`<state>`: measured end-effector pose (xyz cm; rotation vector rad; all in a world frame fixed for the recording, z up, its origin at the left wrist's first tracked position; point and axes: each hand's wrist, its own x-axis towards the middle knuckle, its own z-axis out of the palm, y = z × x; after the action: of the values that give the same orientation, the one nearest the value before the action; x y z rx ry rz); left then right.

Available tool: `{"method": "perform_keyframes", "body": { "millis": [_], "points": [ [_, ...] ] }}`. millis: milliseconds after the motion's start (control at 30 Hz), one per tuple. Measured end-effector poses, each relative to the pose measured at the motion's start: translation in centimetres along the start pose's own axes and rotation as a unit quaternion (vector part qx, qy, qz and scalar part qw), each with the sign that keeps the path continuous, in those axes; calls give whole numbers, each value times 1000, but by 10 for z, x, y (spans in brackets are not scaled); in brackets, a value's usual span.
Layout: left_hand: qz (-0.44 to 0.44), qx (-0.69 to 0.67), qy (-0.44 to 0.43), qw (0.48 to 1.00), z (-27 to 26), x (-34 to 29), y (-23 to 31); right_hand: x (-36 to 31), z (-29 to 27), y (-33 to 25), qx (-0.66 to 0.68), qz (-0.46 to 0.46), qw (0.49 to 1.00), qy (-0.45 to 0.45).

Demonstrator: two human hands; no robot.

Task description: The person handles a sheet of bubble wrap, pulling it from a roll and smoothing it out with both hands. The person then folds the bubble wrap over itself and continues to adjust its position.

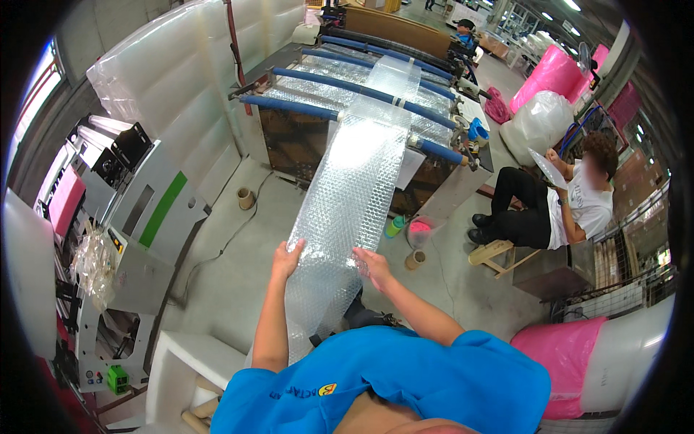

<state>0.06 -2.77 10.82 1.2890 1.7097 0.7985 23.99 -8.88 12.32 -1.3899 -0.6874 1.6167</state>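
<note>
A long strip of clear bubble wrap (354,181) runs toward me from a machine with several blue rollers (324,82). My left hand (288,260) is closed on the strip's left edge, with the thumb on top. At the opposite edge my right hand (372,266) pinches the film between thumb and fingers. Between my hands the wrap is spread out, and its near part hangs down toward my body. The fingers under the film are partly hidden.
To the right a person (589,195) sits on a wooden stool (499,254), holding a clear sheet. A green cup (395,227), a pink-filled tub (419,231) and cardboard cores (415,260) stand by the machine. At left is a grey machine with a green stripe (163,210).
</note>
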Motion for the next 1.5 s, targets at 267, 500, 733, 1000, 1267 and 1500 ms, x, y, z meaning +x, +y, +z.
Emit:
{"method": "perform_keyframes", "body": {
  "millis": [267,500,733,1000,1267,1500],
  "points": [
    [4,119,91,989,7,-13,-5,15,4,10,-8,18,1000,-2],
    [49,12,72,996,7,0,-26,18,13,9,-60,17,998,17],
    [-37,-224,-83,970,3,5,-20,36,2,24,-84,27,995,44],
    [-86,-72,-79,991,22,14,-60,54,-12,53,-162,86,982,52],
    [-87,-60,-60,993,60,80,-40,108,-33,16,-145,33,988,50],
    [-64,-6,-43,997,98,146,13,173,-64,-28,-175,-39,979,95]
  ]
}}
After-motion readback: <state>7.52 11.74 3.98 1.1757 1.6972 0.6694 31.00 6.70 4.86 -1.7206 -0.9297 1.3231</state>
